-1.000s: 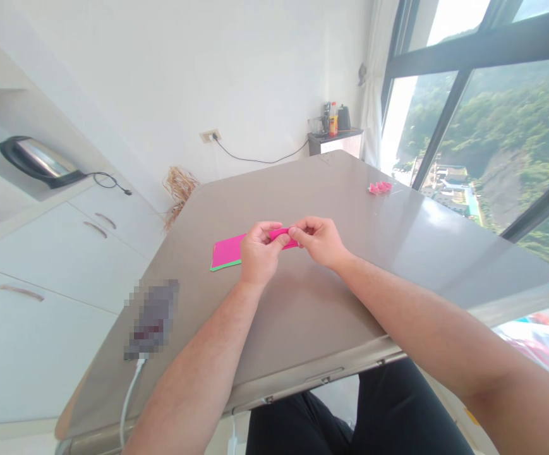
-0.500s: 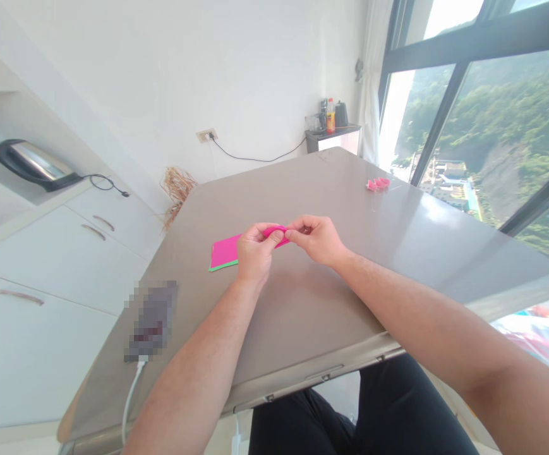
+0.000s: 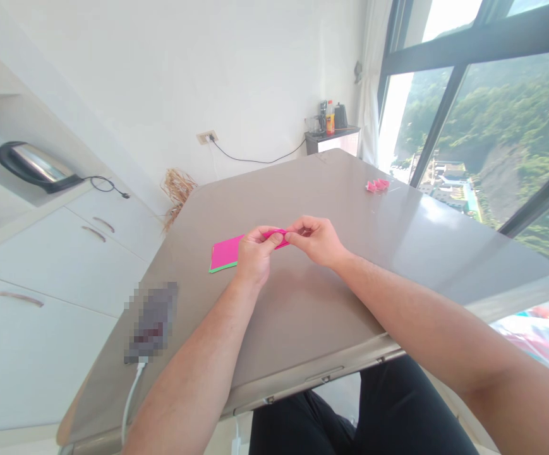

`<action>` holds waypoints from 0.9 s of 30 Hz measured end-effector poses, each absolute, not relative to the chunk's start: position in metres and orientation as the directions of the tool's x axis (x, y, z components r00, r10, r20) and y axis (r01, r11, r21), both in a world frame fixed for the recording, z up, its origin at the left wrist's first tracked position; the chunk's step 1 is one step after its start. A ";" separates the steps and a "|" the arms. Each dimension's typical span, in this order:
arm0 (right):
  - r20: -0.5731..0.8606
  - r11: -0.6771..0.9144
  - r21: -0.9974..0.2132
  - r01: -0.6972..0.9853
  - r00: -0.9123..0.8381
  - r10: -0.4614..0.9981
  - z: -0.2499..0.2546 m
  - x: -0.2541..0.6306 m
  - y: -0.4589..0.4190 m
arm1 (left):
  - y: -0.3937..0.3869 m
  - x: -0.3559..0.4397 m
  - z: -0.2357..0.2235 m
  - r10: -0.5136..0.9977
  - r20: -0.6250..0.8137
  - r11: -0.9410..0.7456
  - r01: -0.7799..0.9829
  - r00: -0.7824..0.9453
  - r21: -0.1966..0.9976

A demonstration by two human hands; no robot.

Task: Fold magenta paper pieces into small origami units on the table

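Both my hands meet over the middle of the grey-brown table (image 3: 397, 253). My left hand (image 3: 254, 256) and my right hand (image 3: 316, 240) each pinch one small folded piece of pink paper (image 3: 277, 236) between thumb and fingers, just above the tabletop. Most of that piece is hidden by my fingers. Just behind my left hand a flat stack of pink paper with a green sheet beneath (image 3: 224, 254) lies on the table.
Small folded pink paper pieces (image 3: 377, 184) lie at the table's far right. A blurred dark device (image 3: 152, 321) with a white cable (image 3: 129, 402) rests near the left front edge. White cabinets (image 3: 42, 278) and a kettle (image 3: 32, 165) stand left; a large window (image 3: 492, 126) is right.
My fingers have shifted slightly on the pink piece, pressing it flatter. My hands stay in the same spot over the table.
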State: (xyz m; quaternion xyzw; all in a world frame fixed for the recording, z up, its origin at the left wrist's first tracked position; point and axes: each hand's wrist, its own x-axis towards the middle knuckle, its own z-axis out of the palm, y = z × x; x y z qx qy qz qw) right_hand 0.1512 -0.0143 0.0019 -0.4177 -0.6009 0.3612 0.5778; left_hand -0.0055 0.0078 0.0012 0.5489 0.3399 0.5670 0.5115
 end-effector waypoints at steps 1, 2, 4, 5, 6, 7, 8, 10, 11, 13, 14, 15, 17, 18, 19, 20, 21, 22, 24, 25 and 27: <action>0.389 0.387 -0.919 0.074 0.014 0.921 0.002 0.151 -0.014 | 0.008 -0.006 0.001 0.953 0.272 -0.241 -0.209 0.131 0.948; 0.385 0.383 -0.921 0.065 0.012 0.923 0.002 0.151 -0.014 | 0.008 -0.006 0.000 0.954 0.268 -0.236 -0.213 0.137 0.948; 0.374 0.373 -0.926 0.051 0.015 0.927 0.003 0.152 -0.014 | 0.009 -0.006 0.000 0.953 0.265 -0.230 -0.223 0.144 0.947; 0.369 0.368 -0.929 0.047 0.018 0.929 0.003 0.152 -0.014 | 0.009 -0.006 0.000 0.953 0.266 -0.230 -0.227 0.143 0.946; 0.365 0.364 -0.930 0.044 0.019 0.931 0.003 0.152 -0.014 | 0.008 -0.006 0.000 0.954 0.266 -0.230 -0.231 0.140 0.945; 0.360 0.360 -0.932 0.043 0.017 0.933 0.003 0.151 -0.014 | 0.008 -0.006 0.000 0.954 0.266 -0.230 -0.235 0.136 0.944; 0.356 0.355 -0.934 0.043 0.013 0.935 0.003 0.151 -0.014 | 0.008 -0.006 0.000 0.955 0.266 -0.230 -0.239 0.131 0.943; 0.347 0.347 -0.937 0.045 0.005 0.938 0.003 0.151 -0.014 | 0.007 -0.005 0.001 0.956 0.264 -0.228 -0.245 0.125 0.943; 0.347 0.347 -0.937 0.049 0.003 0.938 0.003 0.151 -0.014 | 0.007 -0.005 0.001 0.957 0.262 -0.226 -0.246 0.126 0.943; 0.358 0.357 -0.932 0.056 -0.002 0.934 0.002 0.152 -0.014 | 0.007 -0.006 0.001 0.958 0.258 -0.221 -0.245 0.129 0.944; 0.366 0.366 -0.929 0.056 -0.006 0.931 0.002 0.152 -0.014 | 0.007 -0.006 0.001 0.958 0.255 -0.218 -0.245 0.132 0.945; 0.375 0.375 -0.926 0.055 -0.011 0.927 0.002 0.152 -0.014 | 0.007 -0.006 0.001 0.959 0.251 -0.213 -0.249 0.134 0.945; 0.383 0.383 -0.922 0.047 -0.017 0.924 0.002 0.152 -0.014 | 0.006 -0.006 0.000 0.959 0.244 -0.202 -0.262 0.142 0.944; 0.380 0.381 -0.924 0.046 -0.020 0.925 0.003 0.152 -0.015 | 0.006 -0.006 0.000 0.959 0.243 -0.197 -0.269 0.146 0.943; 0.374 0.374 -0.926 0.048 -0.021 0.927 0.004 0.152 -0.015 | 0.006 -0.007 0.000 0.959 0.243 -0.196 -0.274 0.149 0.942; 0.365 0.365 -0.930 0.049 -0.020 0.931 0.004 0.151 -0.016 | 0.007 -0.007 0.000 0.958 0.245 -0.199 -0.273 0.147 0.941; 0.355 0.355 -0.933 0.051 -0.019 0.935 0.005 0.151 -0.017 | 0.007 -0.007 -0.001 0.958 0.249 -0.205 -0.267 0.144 0.942; 0.347 0.347 -0.936 0.053 -0.017 0.938 0.005 0.151 -0.017 | 0.007 -0.007 -0.001 0.957 0.255 -0.214 -0.259 0.138 0.942; 0.340 0.340 -0.939 0.050 -0.012 0.940 0.006 0.150 -0.018 | 0.007 -0.008 -0.001 0.955 0.268 -0.232 -0.243 0.125 0.942; 0.339 0.339 -0.940 0.046 -0.010 0.941 0.005 0.150 -0.018 | 0.007 -0.008 -0.002 0.954 0.274 -0.240 -0.237 0.124 0.941; 0.340 0.340 -0.940 0.036 -0.007 0.940 0.004 0.150 -0.017 | 0.006 -0.007 -0.002 0.949 0.291 -0.258 -0.229 0.124 0.938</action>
